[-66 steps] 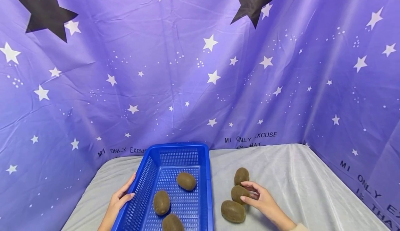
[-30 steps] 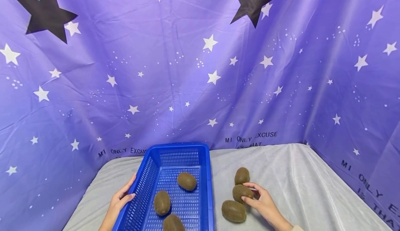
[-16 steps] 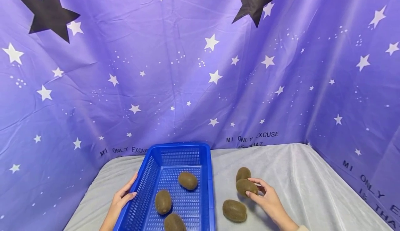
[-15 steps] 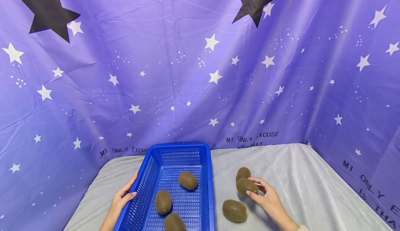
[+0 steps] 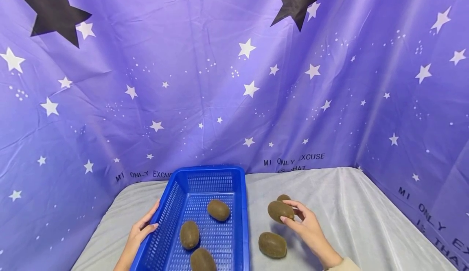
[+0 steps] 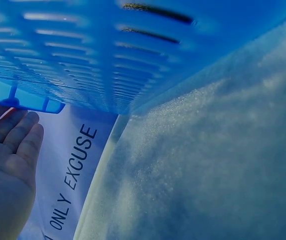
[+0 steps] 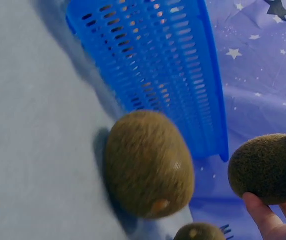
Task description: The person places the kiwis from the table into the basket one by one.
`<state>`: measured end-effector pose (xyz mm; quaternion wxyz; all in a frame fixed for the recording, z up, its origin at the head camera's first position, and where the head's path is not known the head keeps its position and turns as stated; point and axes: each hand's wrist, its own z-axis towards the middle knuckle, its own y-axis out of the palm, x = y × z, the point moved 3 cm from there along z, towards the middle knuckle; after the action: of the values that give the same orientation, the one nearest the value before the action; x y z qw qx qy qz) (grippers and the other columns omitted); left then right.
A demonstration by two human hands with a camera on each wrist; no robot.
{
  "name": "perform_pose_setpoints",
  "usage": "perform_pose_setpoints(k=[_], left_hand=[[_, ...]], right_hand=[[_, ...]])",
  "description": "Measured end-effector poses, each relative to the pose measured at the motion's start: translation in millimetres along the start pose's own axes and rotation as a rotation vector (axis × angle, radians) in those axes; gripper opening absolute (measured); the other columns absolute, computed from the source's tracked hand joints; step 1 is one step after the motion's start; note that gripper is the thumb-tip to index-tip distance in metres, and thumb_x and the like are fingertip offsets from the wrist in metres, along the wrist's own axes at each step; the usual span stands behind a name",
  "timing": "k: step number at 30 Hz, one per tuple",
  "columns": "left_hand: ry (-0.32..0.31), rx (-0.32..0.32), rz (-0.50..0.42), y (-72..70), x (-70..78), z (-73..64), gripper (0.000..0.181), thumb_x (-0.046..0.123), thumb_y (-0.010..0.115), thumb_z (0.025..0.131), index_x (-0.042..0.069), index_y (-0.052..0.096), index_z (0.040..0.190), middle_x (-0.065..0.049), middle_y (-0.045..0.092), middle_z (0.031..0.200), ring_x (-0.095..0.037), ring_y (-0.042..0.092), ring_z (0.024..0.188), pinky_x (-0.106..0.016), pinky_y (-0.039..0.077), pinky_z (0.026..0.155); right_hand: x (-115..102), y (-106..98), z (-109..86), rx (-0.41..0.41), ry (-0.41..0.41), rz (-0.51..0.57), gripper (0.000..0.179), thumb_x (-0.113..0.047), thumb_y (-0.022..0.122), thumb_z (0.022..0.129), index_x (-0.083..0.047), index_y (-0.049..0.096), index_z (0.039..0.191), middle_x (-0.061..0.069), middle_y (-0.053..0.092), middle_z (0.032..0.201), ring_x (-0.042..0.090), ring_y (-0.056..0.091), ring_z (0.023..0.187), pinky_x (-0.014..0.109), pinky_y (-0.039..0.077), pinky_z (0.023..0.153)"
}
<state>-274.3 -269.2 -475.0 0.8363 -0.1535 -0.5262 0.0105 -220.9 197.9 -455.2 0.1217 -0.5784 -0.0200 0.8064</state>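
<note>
My right hand (image 5: 305,225) pinches a brown kiwifruit (image 5: 280,211) between thumb and fingers, raised over the grey cloth; in the right wrist view the same kiwifruit (image 7: 265,167) is at the right edge. Partly hidden behind it is another kiwifruit (image 5: 283,197). Closer to me lies a further kiwifruit (image 5: 272,245), which looms large in the right wrist view. My left hand (image 5: 137,234) holds the left rim of a blue plastic basket (image 5: 247,218), thumb on top; in the left wrist view its fingers (image 6: 20,132) are under the rim. Three kiwifruits (image 5: 218,210) lie inside the basket.
Grey cloth (image 5: 329,193) covers the table beneath the basket and the loose fruit. A purple curtain (image 5: 220,79) printed with stars and lettering hangs behind and at both sides.
My right hand has lifted the middle kiwifruit off the cloth, moving it away from the nearest one and over the farthest one. My left hand stays at the basket rim.
</note>
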Motion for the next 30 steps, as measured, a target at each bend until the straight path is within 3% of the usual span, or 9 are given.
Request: perform_pose_setpoints(k=[4, 8, 17, 30], left_hand=[[-0.001, 0.002, 0.020, -1.1, -0.1, -1.2, 0.053, -0.003, 0.046, 0.092, -0.011, 0.029, 0.142, 0.024, 0.036, 0.141, 0.016, 0.032, 0.124, -0.005, 0.035, 0.090], [-0.026, 0.011, 0.038, -0.9, -1.0, -2.9, 0.053, -0.002, 0.046, 0.092, -0.009, 0.030, 0.142, 0.021, 0.036, 0.142, 0.018, 0.032, 0.123, -0.006, 0.036, 0.088], [-0.064, 0.021, 0.031, 0.6, 0.0, 1.3, 0.054, 0.001, 0.048, 0.093, -0.006, 0.031, 0.143, 0.019, 0.036, 0.142, 0.017, 0.034, 0.121, -0.005, 0.033, 0.090], [-0.047, 0.014, 0.005, 0.4, 1.9, 0.8, 0.054, -0.001, 0.047, 0.093, -0.009, 0.028, 0.143, 0.018, 0.036, 0.143, 0.016, 0.036, 0.121, -0.005, 0.034, 0.090]], right_hand=[[-11, 10, 3.7, -0.044, -0.077, 0.036, 0.041, 0.001, 0.072, 0.077, 0.004, 0.060, 0.116, 0.023, 0.056, 0.120, 0.008, 0.060, 0.091, 0.021, 0.048, 0.078], [-20, 19, 5.9, -0.099, -0.107, 0.080, 0.040, 0.001, 0.071, 0.078, 0.004, 0.059, 0.117, 0.021, 0.059, 0.113, 0.008, 0.060, 0.090, 0.021, 0.049, 0.078], [-32, 40, 9.1, -0.173, -0.105, 0.159, 0.041, 0.002, 0.069, 0.079, 0.006, 0.057, 0.119, 0.021, 0.056, 0.107, 0.009, 0.059, 0.087, 0.024, 0.053, 0.070], [-43, 69, 12.9, -0.250, -0.089, 0.298, 0.042, 0.003, 0.068, 0.080, 0.008, 0.055, 0.120, 0.028, 0.054, 0.119, 0.010, 0.059, 0.097, 0.028, 0.053, 0.079]])
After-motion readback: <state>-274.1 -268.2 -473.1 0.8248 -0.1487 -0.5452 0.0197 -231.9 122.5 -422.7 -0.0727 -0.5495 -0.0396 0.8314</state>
